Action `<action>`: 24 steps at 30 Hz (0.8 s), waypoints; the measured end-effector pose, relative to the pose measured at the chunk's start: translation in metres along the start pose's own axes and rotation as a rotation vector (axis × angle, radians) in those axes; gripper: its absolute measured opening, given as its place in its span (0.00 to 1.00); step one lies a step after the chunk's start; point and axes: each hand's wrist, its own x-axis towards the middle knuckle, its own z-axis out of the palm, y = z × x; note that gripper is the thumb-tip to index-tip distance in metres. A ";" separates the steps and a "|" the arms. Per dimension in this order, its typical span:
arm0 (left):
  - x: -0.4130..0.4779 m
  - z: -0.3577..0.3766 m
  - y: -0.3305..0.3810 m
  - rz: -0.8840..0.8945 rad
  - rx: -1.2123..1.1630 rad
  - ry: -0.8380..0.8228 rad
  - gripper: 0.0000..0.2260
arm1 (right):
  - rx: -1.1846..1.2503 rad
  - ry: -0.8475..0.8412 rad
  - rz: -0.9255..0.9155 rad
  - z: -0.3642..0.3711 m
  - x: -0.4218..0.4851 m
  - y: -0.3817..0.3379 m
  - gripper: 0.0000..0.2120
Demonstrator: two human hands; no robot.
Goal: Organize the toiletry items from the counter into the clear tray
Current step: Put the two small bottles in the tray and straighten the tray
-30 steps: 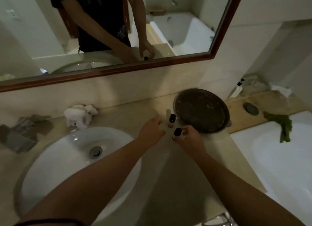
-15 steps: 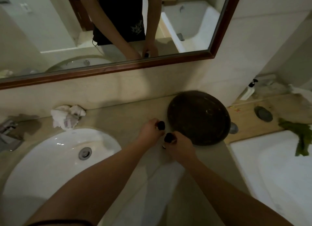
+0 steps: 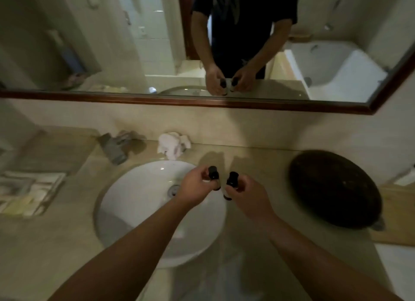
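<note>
Far left of the sink [image 3: 139,188]: what looks like the clear tray [image 3: 58,184], blurred, with something folded in it. Can't tell the contents.

Behind the sink: tap [image 3: 114,148] and crumpled white cloth [image 3: 173,144], same spots as before.

Your left grip [image 3: 195,186] is curled round a small black-capped bottle [image 3: 213,174], held above the sink's right rim. Just right of it, your right grip [image 3: 249,197] holds the second bottle [image 3: 231,179], cap up and slightly tilted. The bottles are close together; can't tell if they touch.

What changed: a second ago both grips were down on the table [image 3: 247,157], closing on these bottles at the near edge of the dark round dish [image 3: 334,188]. Now both bottles are off the table and have moved left, and the dish sits well right of the sink.

My read: the pick is done and you're mid-carry. The tray is across the sink, so the path goes over the basin. Keep both holds firm, because a dropped bottle lands in the bowl.
</note>
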 end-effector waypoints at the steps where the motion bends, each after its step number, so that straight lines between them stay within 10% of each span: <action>1: -0.009 -0.023 -0.009 -0.002 0.005 0.026 0.08 | 0.038 -0.018 -0.026 0.016 -0.003 -0.016 0.06; 24: -0.153 -0.409 -0.277 -0.262 -0.011 0.494 0.10 | -0.031 -0.442 -0.261 0.377 -0.067 -0.269 0.07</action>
